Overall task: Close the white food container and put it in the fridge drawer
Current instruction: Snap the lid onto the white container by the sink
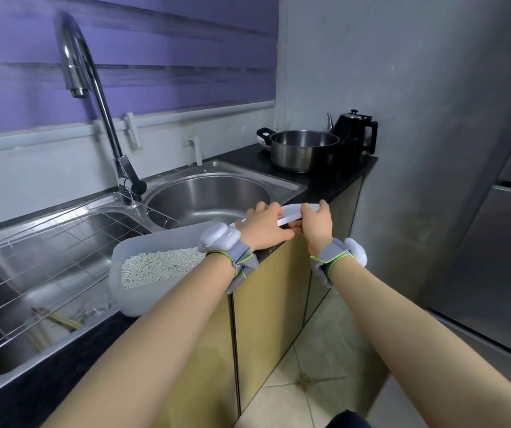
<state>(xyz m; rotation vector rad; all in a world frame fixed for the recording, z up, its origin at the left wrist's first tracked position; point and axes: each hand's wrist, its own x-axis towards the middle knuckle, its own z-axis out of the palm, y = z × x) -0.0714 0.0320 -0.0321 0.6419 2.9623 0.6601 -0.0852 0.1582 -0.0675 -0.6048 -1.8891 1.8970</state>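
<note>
The white food container (130, 291) stands open on the dark counter's front edge, beside the sink, with pale rice-like grains inside. Its white lid (291, 211) is held tilted just past the container's right end. My left hand (265, 225) grips the lid's near left part. My right hand (317, 222) grips its right end, fingers curled over the top. Both wrists wear grey straps with white pods. The fridge (495, 242) stands at the right with its doors closed; no drawer is showing.
A round steel sink (186, 180) lies behind the lid, with a tall tap (99, 97) and a wire rack (47, 251) over the left basin. A steel pot (303, 154) and black kettle (356, 128) stand at the counter's far end. Yellow cabinet doors (263, 319) are below.
</note>
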